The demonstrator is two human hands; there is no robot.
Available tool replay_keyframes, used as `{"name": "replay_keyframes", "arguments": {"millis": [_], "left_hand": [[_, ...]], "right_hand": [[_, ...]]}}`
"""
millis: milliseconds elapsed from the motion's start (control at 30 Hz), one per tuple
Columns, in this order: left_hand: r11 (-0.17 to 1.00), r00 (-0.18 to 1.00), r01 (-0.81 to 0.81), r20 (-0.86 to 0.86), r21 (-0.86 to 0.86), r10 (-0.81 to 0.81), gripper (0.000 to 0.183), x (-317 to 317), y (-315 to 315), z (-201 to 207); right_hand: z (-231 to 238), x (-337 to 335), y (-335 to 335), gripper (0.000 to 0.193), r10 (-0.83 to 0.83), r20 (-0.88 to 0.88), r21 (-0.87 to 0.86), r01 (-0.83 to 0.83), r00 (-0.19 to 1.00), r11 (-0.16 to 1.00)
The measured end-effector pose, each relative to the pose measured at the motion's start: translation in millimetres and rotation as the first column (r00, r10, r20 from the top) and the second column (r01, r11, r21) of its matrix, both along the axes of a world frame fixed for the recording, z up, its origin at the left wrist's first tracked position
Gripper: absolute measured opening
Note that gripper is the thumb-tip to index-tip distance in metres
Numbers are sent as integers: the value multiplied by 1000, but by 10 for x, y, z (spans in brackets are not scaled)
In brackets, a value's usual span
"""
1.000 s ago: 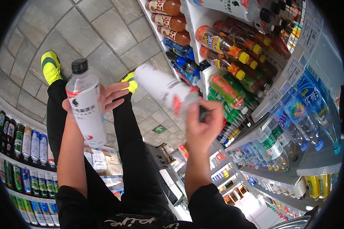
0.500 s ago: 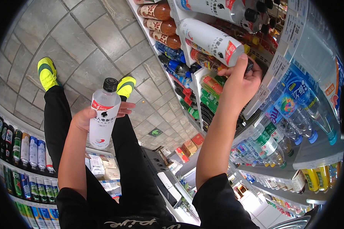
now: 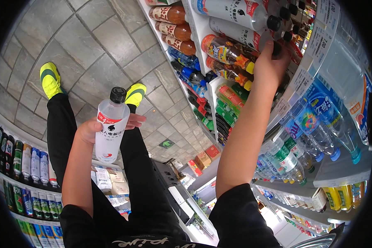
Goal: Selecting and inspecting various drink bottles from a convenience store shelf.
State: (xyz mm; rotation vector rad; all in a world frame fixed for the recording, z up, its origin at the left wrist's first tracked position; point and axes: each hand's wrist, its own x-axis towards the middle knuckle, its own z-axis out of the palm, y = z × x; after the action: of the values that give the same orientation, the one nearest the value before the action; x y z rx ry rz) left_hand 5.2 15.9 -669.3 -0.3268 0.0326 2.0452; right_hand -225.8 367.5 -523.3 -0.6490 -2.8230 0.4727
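In the head view, the left hand (image 3: 96,129) is wrapped around a white bottle (image 3: 110,129) with a black cap, held upright over the tiled floor (image 3: 91,45) between the person's legs. The fingers close round its far side and the thumb sits on the near side, so the grip looks light; a slack hold could let it slide down and drop onto the tiles.

The right hand (image 3: 270,66) reaches up to the shelf (image 3: 308,53) on the right, fingers closed on the cap end of a second white bottle (image 3: 235,29) lying on its side in the row. That bottle is pressed among others just like it, with orange bottles (image 3: 227,51) just below. A crooked push could jam it against a neighbour or nudge one off the shelf edge, since the rows lie touching.
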Motion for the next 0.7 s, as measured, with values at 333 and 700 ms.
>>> {"name": "replay_keyframes", "arguments": {"millis": [333,700], "left_hand": [[999,999,32,-18,-14,-32,110,-16,56,-21],[994,996,77,-28,-83,-79,113,-20,102,-22]], "right_hand": [[7,31,-4,96,80,221,395,-164,972,904],[-90,-71,137,93,170,148,358,-213,974,909]]}}
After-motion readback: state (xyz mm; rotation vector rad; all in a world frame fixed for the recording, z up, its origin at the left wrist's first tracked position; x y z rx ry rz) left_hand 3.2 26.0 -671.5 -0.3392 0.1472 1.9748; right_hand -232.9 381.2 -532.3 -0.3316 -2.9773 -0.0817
